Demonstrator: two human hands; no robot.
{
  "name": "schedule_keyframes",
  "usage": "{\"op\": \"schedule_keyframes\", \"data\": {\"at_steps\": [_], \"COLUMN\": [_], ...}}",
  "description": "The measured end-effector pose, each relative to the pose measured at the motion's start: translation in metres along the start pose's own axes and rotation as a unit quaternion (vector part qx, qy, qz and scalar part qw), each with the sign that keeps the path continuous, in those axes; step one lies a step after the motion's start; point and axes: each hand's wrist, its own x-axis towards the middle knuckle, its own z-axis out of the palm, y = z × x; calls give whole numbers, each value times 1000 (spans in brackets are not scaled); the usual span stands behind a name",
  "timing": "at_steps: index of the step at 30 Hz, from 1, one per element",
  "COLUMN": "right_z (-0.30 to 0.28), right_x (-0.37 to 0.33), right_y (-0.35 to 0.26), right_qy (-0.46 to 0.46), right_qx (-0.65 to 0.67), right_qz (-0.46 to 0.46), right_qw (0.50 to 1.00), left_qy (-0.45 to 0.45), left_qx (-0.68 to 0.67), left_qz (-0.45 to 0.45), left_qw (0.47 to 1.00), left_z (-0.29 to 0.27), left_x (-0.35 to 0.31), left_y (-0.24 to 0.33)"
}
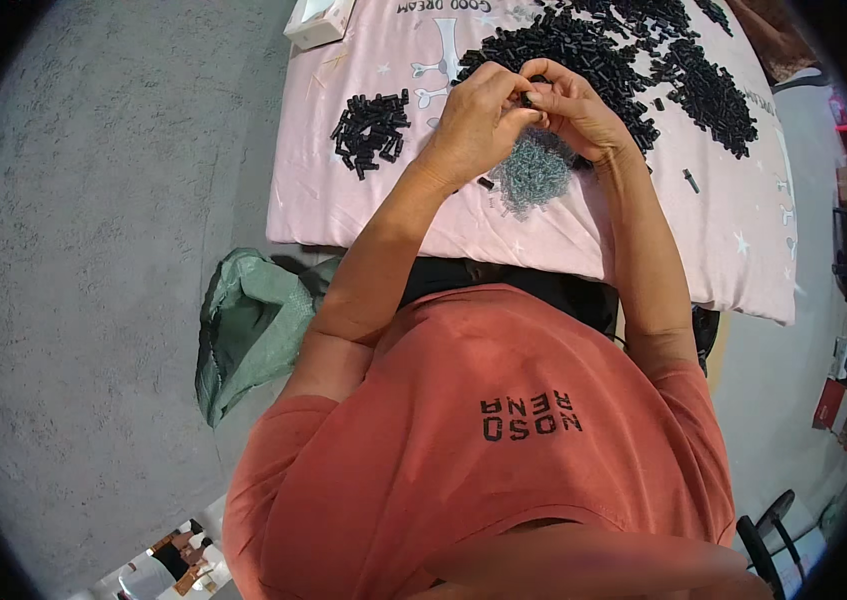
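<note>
So far a small finished pile (371, 130) sits toward the desk's (343, 215) left edge, while my left hand (473, 125) and right hand (573, 110) pinch one black piece (526, 98), the big heap (593, 50) untouched.

A pink printed fabric cloth (363, 205) covers the work surface. A white rectangular cardboard box (319, 20) sits at its far left corner. A crumpled green woven sack (248, 330) lies on the grey concrete floor (93, 250) beside the near left corner.
</note>
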Motion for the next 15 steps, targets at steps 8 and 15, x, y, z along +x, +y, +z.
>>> {"op": "schedule_keyframes", "data": {"at_steps": [8,15], "right_z": [-5,-5], "right_x": [0,2], "right_y": [4,-3], "right_qy": [-14,132], "right_qx": [13,-55], "right_qz": [8,0], "right_qw": [1000,990], "left_qy": [43,63], "left_qx": [-13,132], "left_qz": [-31,-127], "left_qw": [999,981], "left_z": [11,-10], "left_x": [-6,-13], "left_y": [-3,-65]}}
